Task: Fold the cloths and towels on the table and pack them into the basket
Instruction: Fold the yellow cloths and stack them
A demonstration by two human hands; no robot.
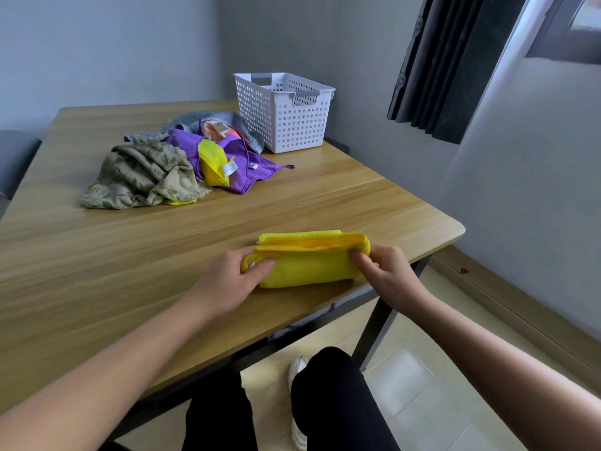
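Note:
A folded yellow cloth (309,258) lies near the front right edge of the wooden table (97,255). My left hand (237,278) pinches its left end, thumb on top. My right hand (387,271) grips the right end with curled fingers. Farther back lies a loose pile: an olive patterned towel (143,174), a purple cloth (240,164), a small yellow cloth (211,164), a grey towel (201,122) and a pink-orange piece (218,130). A white perforated basket (286,118) stands at the back right corner, its inside looking empty.
The table's right edge runs close to the grey wall (520,174), with a dark curtain (448,66) above. My legs in black trousers (335,402) and a white shoe (297,369) show below the front edge. A grey chair (14,157) stands at the far left.

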